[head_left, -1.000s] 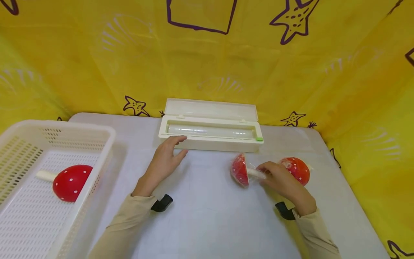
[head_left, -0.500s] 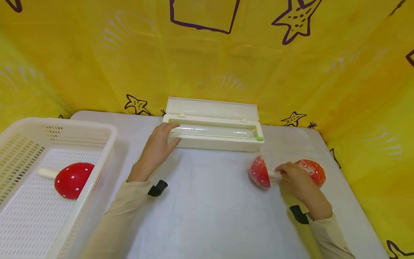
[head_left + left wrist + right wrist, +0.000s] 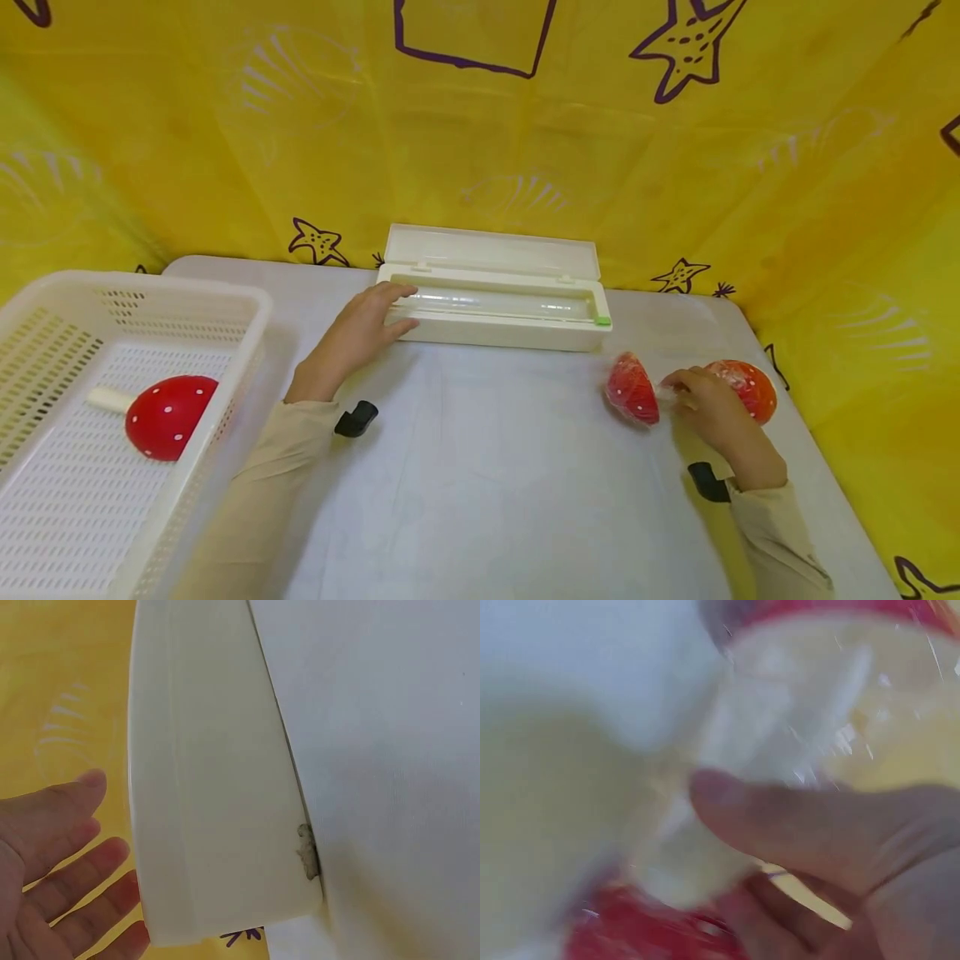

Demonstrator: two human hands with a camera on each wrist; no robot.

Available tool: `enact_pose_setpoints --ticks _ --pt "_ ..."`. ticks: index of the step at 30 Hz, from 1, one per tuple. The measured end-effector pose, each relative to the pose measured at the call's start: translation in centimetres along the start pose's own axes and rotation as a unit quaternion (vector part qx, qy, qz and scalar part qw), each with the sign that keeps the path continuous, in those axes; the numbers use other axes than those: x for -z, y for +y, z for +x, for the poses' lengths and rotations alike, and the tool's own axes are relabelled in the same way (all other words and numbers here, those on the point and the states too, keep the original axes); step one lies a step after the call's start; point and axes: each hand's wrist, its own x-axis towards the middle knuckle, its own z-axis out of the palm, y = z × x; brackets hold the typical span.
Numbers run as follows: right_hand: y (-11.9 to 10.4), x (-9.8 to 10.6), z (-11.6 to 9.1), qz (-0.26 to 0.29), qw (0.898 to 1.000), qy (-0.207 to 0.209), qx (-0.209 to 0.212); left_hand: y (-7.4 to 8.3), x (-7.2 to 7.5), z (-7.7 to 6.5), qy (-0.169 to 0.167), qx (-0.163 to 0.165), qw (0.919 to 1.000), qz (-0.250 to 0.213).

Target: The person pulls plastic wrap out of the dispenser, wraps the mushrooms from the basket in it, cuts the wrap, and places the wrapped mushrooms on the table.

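Observation:
My right hand [image 3: 712, 408] pinches the pale stem [image 3: 750, 720] of a toy mushroom [image 3: 632, 390] wrapped in clear film, its white-dotted red cap pointing left. In the right wrist view the thumb lies across the stem. Just behind that hand, a second film-wrapped red mushroom [image 3: 753, 392] lies on the table, partly hidden by the fingers. My left hand [image 3: 360, 329] is at the left end of a cream cling film dispenser [image 3: 495, 332], fingers spread and loosely bent. Inside the dispenser, under its raised lid [image 3: 491, 250], lies a roll of film [image 3: 487, 303].
At the left a white slotted plastic basket [image 3: 258, 321] holds an unwrapped toy mushroom [image 3: 168, 417] on its side. A yellow patterned cloth [image 3: 480, 125] hangs behind the white-covered table [image 3: 510, 483].
My right hand has carried the wrapped mushroom to the right, and the second wrapped one has shifted right too. My left hand has moved left to the dispenser's end.

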Motion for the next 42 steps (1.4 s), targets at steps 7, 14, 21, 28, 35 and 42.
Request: enact_pose_setpoints --ticks 7,14,21,28,35,42 --pt "-2.5 2.5 0.3 0.005 0.998 -0.055 -0.010 -0.2 0.4 0.7 -0.018 -0.008 0.9998 -0.006" --pt "-6.1 3.9 3.0 0.008 0.999 0.024 0.029 -0.6 0.6 1.2 -0.022 -0.010 0.9997 -0.005" --pt "-8.0 2.6 7.3 0.076 0.989 0.044 0.117 -0.6 0.4 1.6 -0.019 -0.030 0.9994 0.000" --pt "-8.4 0.6 10.0 0.147 0.969 0.058 0.191 -0.8 0.2 2.0 -0.030 -0.041 0.9987 0.000" --pt "-8.7 -0.3 11.3 0.150 0.966 0.045 0.204 -0.9 -0.1 2.7 -0.067 -0.036 0.9967 0.029" --pt "-8.6 -0.4 12.0 0.132 0.976 0.006 0.175 -0.8 -0.2 3.1 -0.076 -0.028 0.9959 0.041"
